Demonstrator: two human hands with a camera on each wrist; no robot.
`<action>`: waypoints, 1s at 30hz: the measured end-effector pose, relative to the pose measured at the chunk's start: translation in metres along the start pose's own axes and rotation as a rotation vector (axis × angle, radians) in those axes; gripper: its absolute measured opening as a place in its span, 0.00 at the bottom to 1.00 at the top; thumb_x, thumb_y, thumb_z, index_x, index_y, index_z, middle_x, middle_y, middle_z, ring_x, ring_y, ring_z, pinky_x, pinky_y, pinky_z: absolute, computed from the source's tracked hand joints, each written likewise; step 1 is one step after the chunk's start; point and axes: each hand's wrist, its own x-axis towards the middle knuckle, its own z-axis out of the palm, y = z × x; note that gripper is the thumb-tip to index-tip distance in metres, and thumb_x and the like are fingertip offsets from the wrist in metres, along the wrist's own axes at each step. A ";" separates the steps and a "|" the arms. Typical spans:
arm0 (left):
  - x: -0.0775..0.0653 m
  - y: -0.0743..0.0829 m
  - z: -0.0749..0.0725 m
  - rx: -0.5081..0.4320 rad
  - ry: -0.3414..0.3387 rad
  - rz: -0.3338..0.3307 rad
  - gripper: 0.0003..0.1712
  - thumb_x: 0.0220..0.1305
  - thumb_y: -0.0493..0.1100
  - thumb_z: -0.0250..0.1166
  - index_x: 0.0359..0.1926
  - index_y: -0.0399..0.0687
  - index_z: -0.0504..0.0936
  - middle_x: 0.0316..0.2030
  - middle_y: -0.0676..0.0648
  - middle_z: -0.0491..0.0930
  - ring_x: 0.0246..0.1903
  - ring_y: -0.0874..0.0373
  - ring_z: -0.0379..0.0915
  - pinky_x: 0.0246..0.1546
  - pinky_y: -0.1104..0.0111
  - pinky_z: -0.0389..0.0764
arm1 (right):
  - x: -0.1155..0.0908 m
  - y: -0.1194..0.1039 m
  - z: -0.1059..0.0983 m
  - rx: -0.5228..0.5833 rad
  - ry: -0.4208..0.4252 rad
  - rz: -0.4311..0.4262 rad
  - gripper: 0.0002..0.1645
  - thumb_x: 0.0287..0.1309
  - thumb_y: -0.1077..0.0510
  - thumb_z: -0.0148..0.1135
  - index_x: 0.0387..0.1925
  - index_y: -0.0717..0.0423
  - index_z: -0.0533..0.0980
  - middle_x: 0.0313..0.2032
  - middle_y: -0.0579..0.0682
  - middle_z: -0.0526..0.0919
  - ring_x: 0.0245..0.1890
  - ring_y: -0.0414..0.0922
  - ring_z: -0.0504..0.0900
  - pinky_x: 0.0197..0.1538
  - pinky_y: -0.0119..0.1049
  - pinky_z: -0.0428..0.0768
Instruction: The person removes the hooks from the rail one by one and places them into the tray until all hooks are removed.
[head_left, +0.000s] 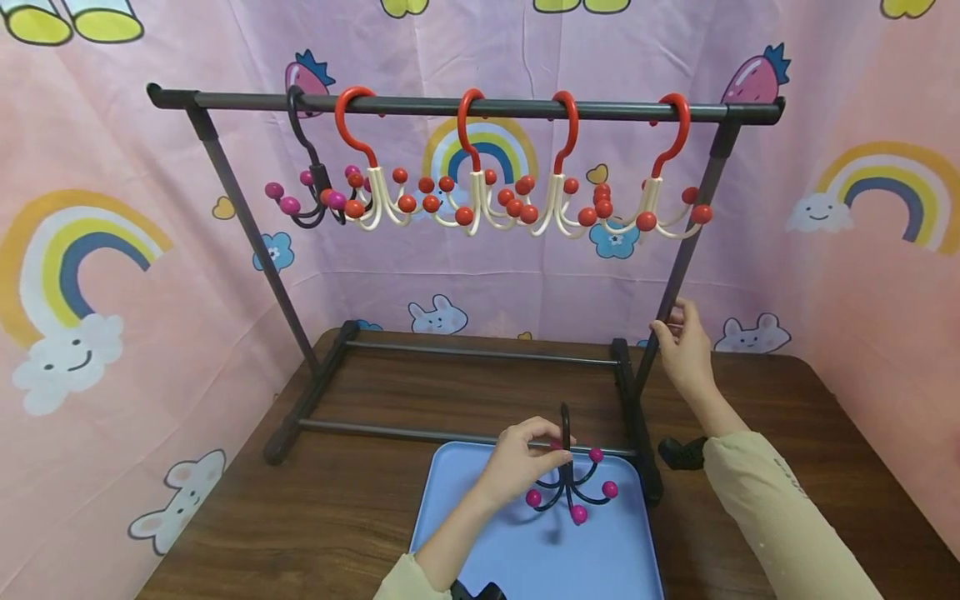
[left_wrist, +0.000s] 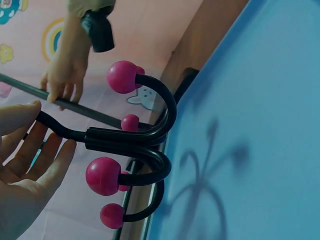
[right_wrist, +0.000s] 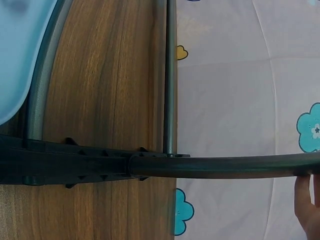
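Note:
My left hand (head_left: 517, 462) pinches the upper stem of a black multi-arm hook hanger (head_left: 567, 479) with pink ball tips. In the left wrist view this hanger (left_wrist: 120, 137) has its arms close over the blue tray (head_left: 600, 567), and its shadow falls on the tray. My right hand (head_left: 686, 358) grips the right post (head_left: 686, 242) of a dark tube rack, thumb and fingers on either side. Only fingertips of the right hand (right_wrist: 304, 200) show in the right wrist view, against the post (right_wrist: 225, 167).
From the rack's top bar (head_left: 517, 108) hang several cream hangers with red hooks and red balls (head_left: 480, 200), plus a black hanger (head_left: 318, 175) with pink balls at the left. The rack's base bar (head_left: 390, 431) runs behind the tray on the wooden table (head_left: 300, 517). Patterned cloth (head_left: 487, 292) surrounds the table.

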 end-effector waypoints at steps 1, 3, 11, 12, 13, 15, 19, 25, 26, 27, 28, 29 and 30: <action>-0.001 0.002 0.002 0.003 -0.001 -0.003 0.09 0.49 0.41 0.63 0.35 0.47 0.78 0.34 0.53 0.75 0.33 0.61 0.75 0.35 0.74 0.75 | 0.000 0.000 0.000 0.004 0.000 0.000 0.23 0.56 0.59 0.50 0.53 0.57 0.58 0.41 0.62 0.73 0.42 0.55 0.74 0.43 0.47 0.72; -0.003 0.008 0.005 0.010 -0.002 -0.003 0.09 0.49 0.38 0.63 0.35 0.44 0.78 0.33 0.52 0.75 0.32 0.62 0.75 0.35 0.75 0.75 | 0.000 0.000 0.001 0.010 -0.001 0.002 0.23 0.56 0.59 0.50 0.53 0.57 0.58 0.41 0.62 0.72 0.42 0.55 0.74 0.44 0.47 0.72; -0.009 0.018 0.020 0.002 -0.021 0.001 0.09 0.48 0.34 0.63 0.33 0.36 0.77 0.33 0.48 0.75 0.32 0.61 0.75 0.34 0.77 0.74 | -0.001 0.002 0.002 0.012 0.004 0.015 0.23 0.57 0.55 0.49 0.53 0.57 0.58 0.42 0.62 0.72 0.43 0.56 0.73 0.45 0.48 0.71; -0.009 0.017 0.023 0.002 -0.016 0.008 0.08 0.48 0.34 0.63 0.33 0.36 0.77 0.32 0.48 0.75 0.33 0.61 0.75 0.35 0.77 0.74 | -0.001 0.003 0.002 0.016 0.004 0.015 0.23 0.57 0.55 0.49 0.53 0.57 0.58 0.42 0.62 0.72 0.43 0.55 0.73 0.45 0.48 0.71; -0.009 0.016 0.025 0.004 -0.009 0.015 0.08 0.48 0.34 0.63 0.32 0.36 0.77 0.32 0.48 0.74 0.33 0.61 0.75 0.35 0.78 0.74 | -0.001 0.003 0.002 0.017 0.005 0.014 0.23 0.57 0.55 0.49 0.53 0.57 0.58 0.42 0.62 0.72 0.43 0.55 0.73 0.46 0.48 0.71; -0.008 0.014 0.029 -0.002 0.002 0.030 0.07 0.48 0.34 0.63 0.32 0.37 0.77 0.32 0.48 0.74 0.33 0.61 0.75 0.35 0.77 0.74 | 0.000 0.003 0.001 0.015 0.005 0.014 0.23 0.57 0.55 0.48 0.53 0.57 0.58 0.41 0.61 0.72 0.43 0.55 0.73 0.45 0.47 0.71; -0.008 0.012 0.038 0.004 0.028 0.058 0.06 0.48 0.34 0.63 0.31 0.38 0.77 0.31 0.49 0.74 0.33 0.63 0.74 0.36 0.76 0.74 | 0.000 0.003 0.001 0.010 0.009 0.017 0.23 0.57 0.57 0.48 0.53 0.57 0.58 0.41 0.60 0.72 0.42 0.54 0.73 0.45 0.47 0.71; -0.011 0.009 0.046 0.038 0.026 0.098 0.07 0.48 0.35 0.63 0.31 0.39 0.77 0.31 0.51 0.73 0.34 0.65 0.74 0.38 0.75 0.74 | 0.000 0.003 0.002 0.012 0.006 0.021 0.23 0.57 0.59 0.49 0.53 0.56 0.58 0.41 0.60 0.72 0.42 0.54 0.73 0.45 0.47 0.71; -0.011 0.008 0.047 0.043 0.021 0.103 0.07 0.48 0.35 0.63 0.31 0.39 0.77 0.31 0.51 0.73 0.34 0.65 0.74 0.38 0.74 0.74 | -0.001 0.003 0.002 0.012 0.005 0.023 0.23 0.57 0.58 0.49 0.53 0.56 0.58 0.41 0.60 0.72 0.43 0.54 0.73 0.45 0.47 0.71; -0.011 0.007 0.048 0.046 0.018 0.114 0.07 0.47 0.34 0.63 0.31 0.38 0.77 0.31 0.51 0.73 0.34 0.65 0.74 0.38 0.73 0.74 | 0.000 0.003 0.002 0.011 0.004 0.024 0.23 0.57 0.58 0.49 0.53 0.56 0.58 0.41 0.60 0.72 0.43 0.54 0.73 0.45 0.47 0.71; -0.011 0.006 0.048 0.044 0.013 0.121 0.07 0.47 0.34 0.63 0.31 0.38 0.77 0.31 0.50 0.73 0.34 0.65 0.74 0.38 0.72 0.74 | 0.000 0.003 0.002 0.011 0.005 0.023 0.23 0.57 0.58 0.49 0.53 0.56 0.58 0.41 0.60 0.72 0.43 0.54 0.73 0.45 0.47 0.71; -0.011 0.004 0.049 0.043 0.011 0.135 0.07 0.47 0.33 0.63 0.31 0.37 0.77 0.31 0.50 0.73 0.34 0.65 0.74 0.38 0.72 0.75 | 0.000 0.004 0.002 0.011 0.005 0.024 0.23 0.57 0.57 0.49 0.53 0.55 0.58 0.41 0.60 0.72 0.43 0.54 0.73 0.46 0.47 0.71; -0.011 0.002 0.050 0.043 0.010 0.149 0.07 0.47 0.32 0.63 0.31 0.37 0.77 0.31 0.49 0.73 0.34 0.64 0.74 0.38 0.71 0.75 | 0.000 0.003 0.002 0.012 0.005 0.024 0.23 0.57 0.57 0.49 0.53 0.55 0.58 0.41 0.60 0.72 0.43 0.54 0.73 0.46 0.47 0.71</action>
